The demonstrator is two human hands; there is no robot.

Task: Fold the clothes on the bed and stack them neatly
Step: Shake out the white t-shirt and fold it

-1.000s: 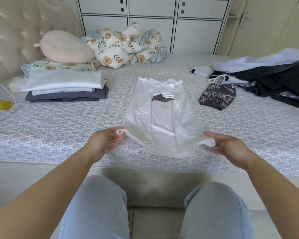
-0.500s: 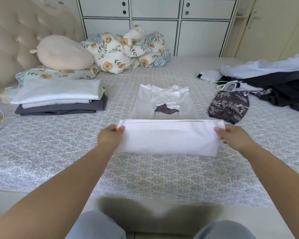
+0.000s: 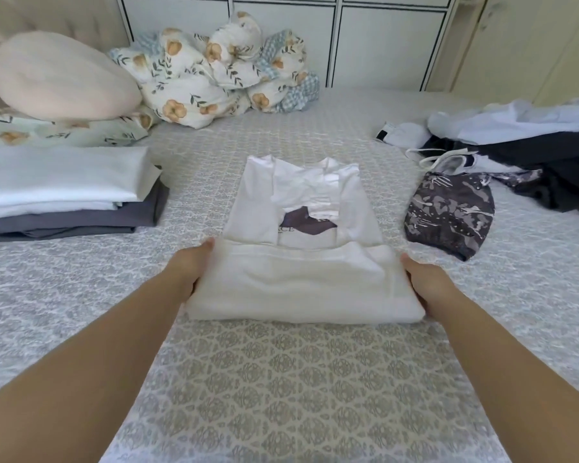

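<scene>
Both hands, left hand [image 3: 189, 267] and right hand [image 3: 427, 284], are gripping the half-folded white printed cotton T-shirt [image 3: 303, 248]; left of it a neat folded white-and-grey stack [image 3: 64, 195] is sitting done, right of it a loose dark-and-white clothes heap [image 3: 532, 162] is waiting.

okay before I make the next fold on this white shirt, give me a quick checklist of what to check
1. Left hand holds the white shirt at its left edge: ok.
2. Right hand holds the right edge: ok.
3. Folded hem lies level across the shirt: ok.
4. Patterned dark garment lies apart from the shirt: ok.
5. Folded stack at left looks tidy, with a flat top: ok.
6. Layers under the fold smooth: cannot tell.
</scene>
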